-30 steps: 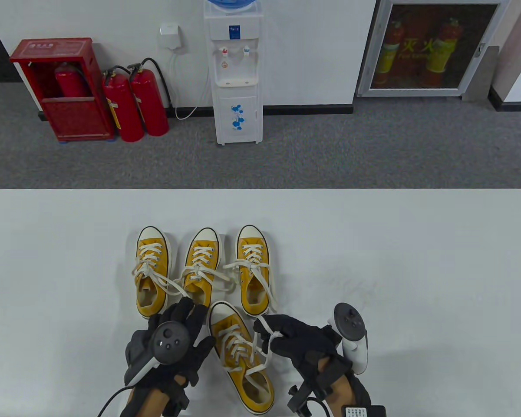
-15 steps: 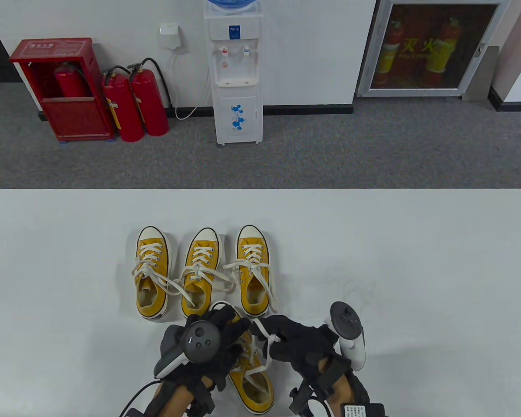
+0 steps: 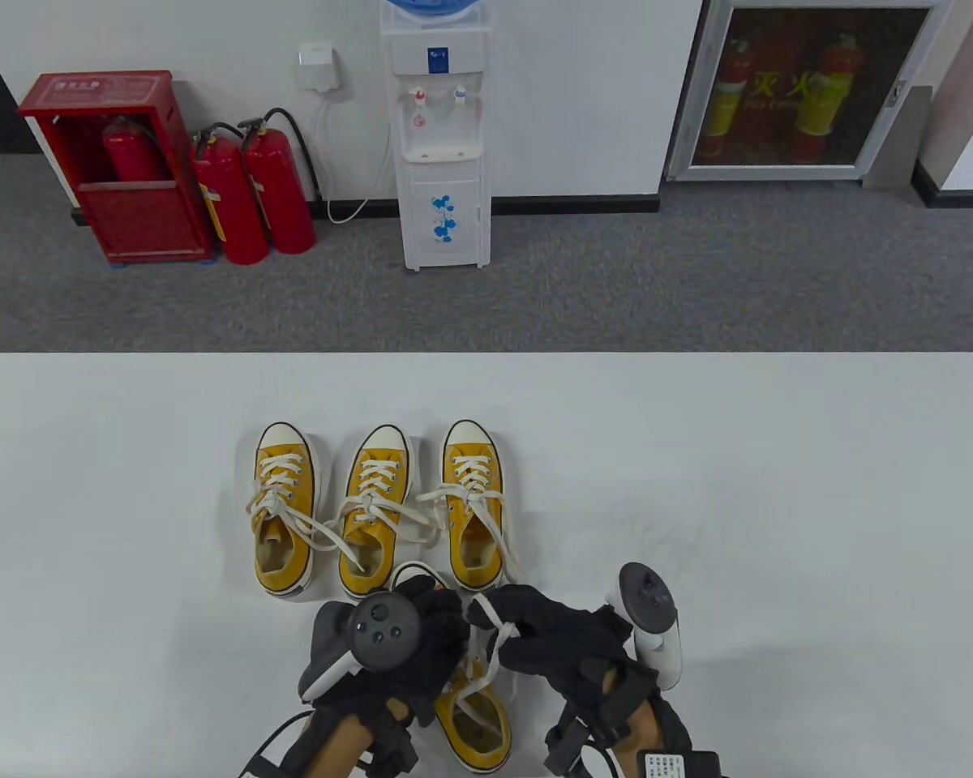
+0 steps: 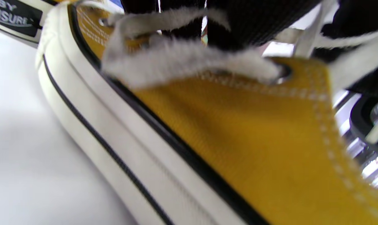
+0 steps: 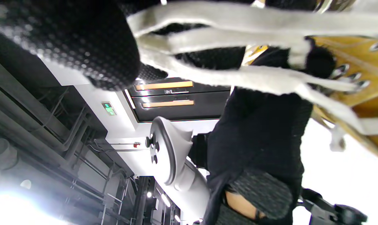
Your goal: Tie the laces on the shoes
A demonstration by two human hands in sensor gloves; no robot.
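Observation:
A yellow canvas shoe (image 3: 474, 717) with white laces lies nearest me, toe pointing away. My left hand (image 3: 442, 620) is curled over its front half and hides the toe. My right hand (image 3: 527, 624) holds a loop of the white lace (image 3: 499, 636) lifted above the shoe. In the right wrist view the lace strands (image 5: 239, 18) run from my right fingers (image 5: 82, 40) to the left hand's fingertips (image 5: 315, 59), which pinch them by the eyelets. The left wrist view shows the shoe's side (image 4: 239, 131), a lace (image 4: 182, 59) and my fingers (image 4: 239, 22) above it.
Three more yellow shoes stand in a row behind: left (image 3: 285, 506), middle (image 3: 377, 506), right (image 3: 474, 502). Their loose laces trail towards my hands. The white table (image 3: 778, 486) stretches to the right. Floor, extinguishers and a water dispenser lie beyond the far edge.
My left hand has moved right from beside the shoe to over its front, meeting the right hand at the lace. The right hand has stayed nearly still, holding the lace.

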